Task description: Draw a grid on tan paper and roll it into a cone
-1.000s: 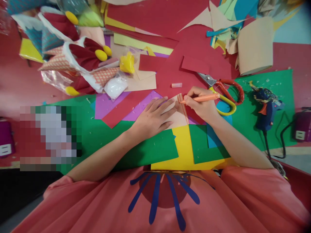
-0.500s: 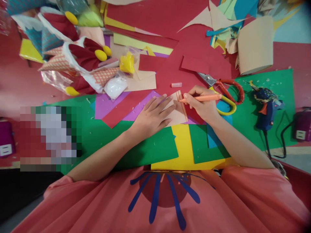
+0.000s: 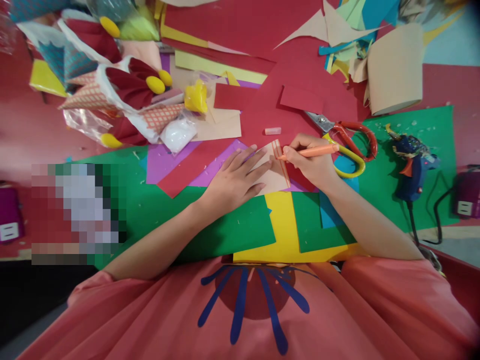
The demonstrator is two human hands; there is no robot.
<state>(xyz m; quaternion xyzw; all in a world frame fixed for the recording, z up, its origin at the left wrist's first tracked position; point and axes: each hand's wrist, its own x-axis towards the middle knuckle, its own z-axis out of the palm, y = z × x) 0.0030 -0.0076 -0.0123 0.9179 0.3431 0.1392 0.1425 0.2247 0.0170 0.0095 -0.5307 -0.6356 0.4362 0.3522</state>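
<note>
My left hand [image 3: 237,176] lies flat with fingers spread on a small cream paper piece [image 3: 273,172] that has orange lines along its right side. In my right hand [image 3: 309,159] is an orange marker [image 3: 318,150], its tip at those lines. The marker's pink-white cap [image 3: 272,131] rests on red sheet just above the paper. Scissors [image 3: 339,132] with red and yellow handles lie to the right, close to my right hand. Under the cream piece are purple [image 3: 213,170] and red sheets.
A blue glue gun [image 3: 411,175] with a cord sits on the green sheet [image 3: 442,150] at right. Fabric cones [image 3: 120,87] with yellow ovals fill the upper left. A beige paper cylinder [image 3: 395,70] and scraps stand upper right. A yellow sheet [image 3: 283,220] lies near my body.
The marker and my right hand have shifted very slightly, the marker's back end a little to the left and its tip slightly lower. My left hand stays in place.
</note>
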